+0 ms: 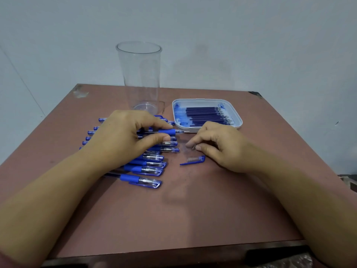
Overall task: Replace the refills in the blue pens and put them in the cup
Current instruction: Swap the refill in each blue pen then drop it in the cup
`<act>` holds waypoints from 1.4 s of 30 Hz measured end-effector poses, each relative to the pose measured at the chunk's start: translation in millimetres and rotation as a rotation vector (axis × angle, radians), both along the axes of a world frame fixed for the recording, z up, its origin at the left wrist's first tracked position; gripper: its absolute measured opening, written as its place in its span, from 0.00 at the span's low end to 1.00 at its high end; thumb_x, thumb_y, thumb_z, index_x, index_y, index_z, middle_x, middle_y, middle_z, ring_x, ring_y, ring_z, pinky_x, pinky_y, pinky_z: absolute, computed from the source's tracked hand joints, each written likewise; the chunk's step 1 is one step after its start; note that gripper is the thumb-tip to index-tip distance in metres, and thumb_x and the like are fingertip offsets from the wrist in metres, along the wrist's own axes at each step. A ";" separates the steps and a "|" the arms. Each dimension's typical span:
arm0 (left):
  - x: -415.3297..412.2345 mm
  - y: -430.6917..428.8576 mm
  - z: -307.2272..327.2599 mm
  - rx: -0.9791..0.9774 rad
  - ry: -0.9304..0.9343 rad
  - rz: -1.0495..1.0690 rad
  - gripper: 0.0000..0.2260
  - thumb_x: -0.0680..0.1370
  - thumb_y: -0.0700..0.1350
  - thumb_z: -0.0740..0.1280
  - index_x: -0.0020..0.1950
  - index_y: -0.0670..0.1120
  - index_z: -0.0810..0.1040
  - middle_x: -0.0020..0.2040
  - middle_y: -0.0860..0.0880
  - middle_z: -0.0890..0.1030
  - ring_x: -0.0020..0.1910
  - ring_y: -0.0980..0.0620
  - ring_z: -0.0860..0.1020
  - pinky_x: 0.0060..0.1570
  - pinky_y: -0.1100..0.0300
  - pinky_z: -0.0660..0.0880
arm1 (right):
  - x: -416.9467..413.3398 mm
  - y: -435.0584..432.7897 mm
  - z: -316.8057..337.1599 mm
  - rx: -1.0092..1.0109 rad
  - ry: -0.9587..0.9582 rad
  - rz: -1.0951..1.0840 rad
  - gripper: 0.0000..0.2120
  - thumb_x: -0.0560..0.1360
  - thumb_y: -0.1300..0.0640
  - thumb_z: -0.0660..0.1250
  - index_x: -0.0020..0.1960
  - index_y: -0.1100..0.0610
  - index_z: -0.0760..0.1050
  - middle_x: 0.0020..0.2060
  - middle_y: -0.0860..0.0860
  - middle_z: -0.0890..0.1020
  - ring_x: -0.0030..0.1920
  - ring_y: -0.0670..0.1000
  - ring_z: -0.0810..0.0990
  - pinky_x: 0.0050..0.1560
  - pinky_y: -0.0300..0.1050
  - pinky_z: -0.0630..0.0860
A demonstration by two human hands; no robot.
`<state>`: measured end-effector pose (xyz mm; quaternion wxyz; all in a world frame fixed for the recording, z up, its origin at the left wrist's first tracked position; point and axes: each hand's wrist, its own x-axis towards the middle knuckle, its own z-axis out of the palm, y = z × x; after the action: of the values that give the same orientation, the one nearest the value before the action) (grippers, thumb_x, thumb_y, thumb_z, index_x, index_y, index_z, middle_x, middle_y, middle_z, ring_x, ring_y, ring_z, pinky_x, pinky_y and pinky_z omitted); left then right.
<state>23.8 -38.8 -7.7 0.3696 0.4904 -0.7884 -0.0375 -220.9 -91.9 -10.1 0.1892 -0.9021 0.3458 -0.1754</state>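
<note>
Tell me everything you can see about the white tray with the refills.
The white tray is a shallow rectangle with rounded corners, plastic by its look, lying flat on the brown table right of the clear cup. Dark blue refills lie side by side in it, tips rightward; blue ink smears its left end. The right hand hides part of its near rim; contact cannot be told.

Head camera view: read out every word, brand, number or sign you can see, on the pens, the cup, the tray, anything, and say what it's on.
No readable text anywhere in this view.
Pens: barrel print, if any, too small and blurred, also on the pen in the left hand.
Cup: clear, no marking visible.
Tray and refills: ink stains only, no lettering.
Loose cap: no marking visible.
</note>
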 end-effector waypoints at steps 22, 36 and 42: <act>-2.5 -2.0 -4.8 -0.021 -0.030 -0.044 0.13 0.72 0.62 0.68 0.53 0.60 0.83 0.40 0.72 0.75 0.44 0.72 0.76 0.44 0.77 0.68 | -9.7 8.7 -10.2 -0.360 -0.362 -0.058 0.03 0.73 0.62 0.69 0.47 0.59 0.80 0.40 0.49 0.82 0.42 0.44 0.78 0.46 0.31 0.73; -3.7 0.0 -2.6 0.000 -0.023 -0.047 0.14 0.72 0.63 0.65 0.54 0.61 0.82 0.41 0.68 0.78 0.43 0.66 0.78 0.43 0.72 0.71 | -8.7 7.7 -11.5 -0.531 -0.358 -0.005 0.05 0.72 0.63 0.71 0.48 0.60 0.82 0.42 0.50 0.83 0.42 0.53 0.80 0.45 0.51 0.75; 0.6 -2.9 -3.3 0.011 -0.026 -0.025 0.16 0.72 0.64 0.64 0.53 0.59 0.83 0.39 0.68 0.77 0.41 0.68 0.76 0.41 0.73 0.69 | -8.6 5.1 -11.4 -0.501 -0.325 0.002 0.04 0.74 0.61 0.70 0.49 0.59 0.82 0.41 0.49 0.83 0.42 0.50 0.79 0.47 0.47 0.74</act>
<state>24.4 -41.7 -11.0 0.3562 0.4827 -0.7991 -0.0399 -229.4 -86.7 -21.5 0.0136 -0.8812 0.2562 -0.3971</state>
